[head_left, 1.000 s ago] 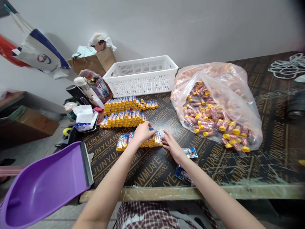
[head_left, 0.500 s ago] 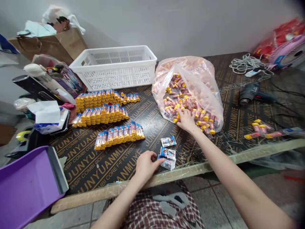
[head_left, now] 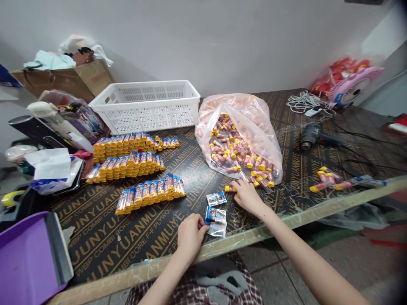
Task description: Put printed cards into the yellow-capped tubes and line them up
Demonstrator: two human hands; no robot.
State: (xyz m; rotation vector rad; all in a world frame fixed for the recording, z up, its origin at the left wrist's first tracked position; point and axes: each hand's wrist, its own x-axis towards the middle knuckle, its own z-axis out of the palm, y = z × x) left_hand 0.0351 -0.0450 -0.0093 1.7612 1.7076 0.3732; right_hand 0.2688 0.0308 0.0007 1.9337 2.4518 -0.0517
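My right hand (head_left: 249,197) is closed around small candy tubes with yellow caps (head_left: 229,188), just in front of the open plastic bag (head_left: 270,142); how many it holds is partly hidden. Inside the bag lie many similar tubes (head_left: 241,148) with pinkish contents. Near the table's front edge, my left hand (head_left: 190,236) is curled, thumb and fingertips together at the left edge of the lower printed plastic sleeves (head_left: 216,215). Whatever is between those fingers is hidden. Another blue printed sleeve (head_left: 216,198) lies flat between the two hands.
Stacked rows of blue-labelled tubes (head_left: 149,192) lie to the left, before a white plastic basket (head_left: 152,116). A purple dustpan (head_left: 25,254) is at the left front. On the right are a heat gun (head_left: 313,136), loose tubes (head_left: 327,178), a coiled white cord (head_left: 302,101) and a pink fan (head_left: 352,89).
My right hand has come out of the bag toward me with tubes in it. My left hand stays by the sleeves. The camera view has shifted slightly right and tilted up.
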